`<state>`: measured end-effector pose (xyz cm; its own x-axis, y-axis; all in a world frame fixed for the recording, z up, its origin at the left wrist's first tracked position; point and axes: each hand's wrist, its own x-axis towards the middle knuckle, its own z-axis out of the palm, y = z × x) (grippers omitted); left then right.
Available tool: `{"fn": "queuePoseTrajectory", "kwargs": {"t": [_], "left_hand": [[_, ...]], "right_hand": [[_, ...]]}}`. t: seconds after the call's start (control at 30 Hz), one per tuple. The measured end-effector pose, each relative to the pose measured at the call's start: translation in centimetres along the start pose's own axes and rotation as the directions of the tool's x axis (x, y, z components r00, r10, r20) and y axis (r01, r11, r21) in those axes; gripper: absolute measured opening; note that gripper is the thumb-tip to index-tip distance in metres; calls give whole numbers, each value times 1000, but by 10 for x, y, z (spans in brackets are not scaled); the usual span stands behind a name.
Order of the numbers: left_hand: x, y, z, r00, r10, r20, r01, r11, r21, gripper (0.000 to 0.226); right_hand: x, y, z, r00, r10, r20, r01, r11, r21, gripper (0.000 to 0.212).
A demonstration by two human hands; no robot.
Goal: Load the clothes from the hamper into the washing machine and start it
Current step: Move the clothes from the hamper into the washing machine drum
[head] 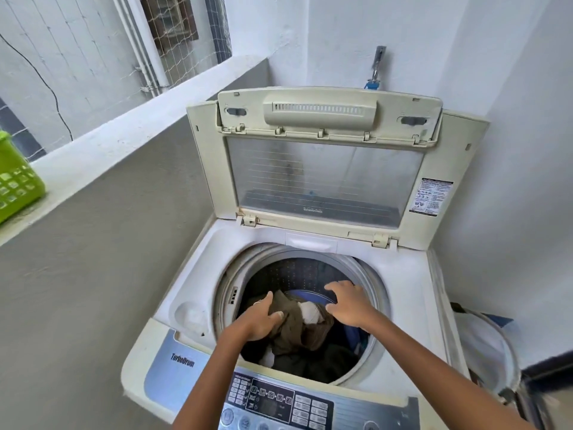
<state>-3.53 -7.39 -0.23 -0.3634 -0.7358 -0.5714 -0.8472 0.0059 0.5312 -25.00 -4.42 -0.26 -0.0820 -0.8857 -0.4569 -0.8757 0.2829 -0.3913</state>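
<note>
Head camera looks down at a cream top-loading washing machine [192,293] whose grey-and-blue control panel [279,401], marked "TurboDrum", runs along the nearest edge. Two bare forearms reach over that panel into the round drum opening [356,268]. The left hand [260,321] curls its fingers and thumb around a crumpled olive-brown garment [300,330], gripping it at the left side of the drum; a ring shows on one finger. The right hand [348,304] hovers just beside it with fingers spread and relaxed, holding nothing, above the blue inner rim [305,296] of the drum. Under the brown garment lie more clothes: a white piece [310,311], another white scrap [266,356] nearer the front, and dark fabric [319,361] filling the near part of the drum. To the right of the machine stands a white mesh laundry hamper [483,346], partly cut off by the frame edge. Beyond the drum, the machine's hinged lid [325,169] with its clear window stands upright against the white wall [434,41], where a metal tap [376,66] hangs. At far left, a lime-green plastic basket [15,184] sits on a white ledge [124,141].
</note>
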Motion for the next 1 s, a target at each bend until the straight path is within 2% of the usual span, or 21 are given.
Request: {"fn": "queuePoseTrajectory", "kwargs": {"t": [0.17, 0.33, 0.5, 0.63, 0.77, 0.9, 1.0], "left_hand": [[-3, 9, 11, 984, 111, -137, -122, 989, -80, 45], [-16, 42, 36, 951, 239, -198, -272, 949, -161, 32], [-19, 96, 66, 901, 399, -170, -429, 879, -210, 27], [-18, 154, 93, 846, 514, -138, -532, 815, -229, 24], [-11, 212, 136, 761, 623, -182, -644, 761, -85, 29], [4, 270, 195, 751, 659, -36, -659, 745, -106, 34], [32, 299, 250, 804, 565, 186, -568, 822, -42, 44]], "right_hand": [[-20, 7, 2, 993, -55, -107, 76, 975, 207, 37], [-60, 21, -3, 965, -81, -249, 189, 873, 449, 36], [-94, 59, -15, 934, 37, -356, 206, 758, 618, 32], [-120, 101, -32, 873, 179, -454, 228, 673, 703, 29], [-141, 161, -47, 795, 343, -500, 211, 617, 759, 30], [-154, 224, -46, 727, 508, -462, 121, 568, 814, 27], [-153, 277, -41, 710, 596, -375, 26, 510, 860, 29]]}}
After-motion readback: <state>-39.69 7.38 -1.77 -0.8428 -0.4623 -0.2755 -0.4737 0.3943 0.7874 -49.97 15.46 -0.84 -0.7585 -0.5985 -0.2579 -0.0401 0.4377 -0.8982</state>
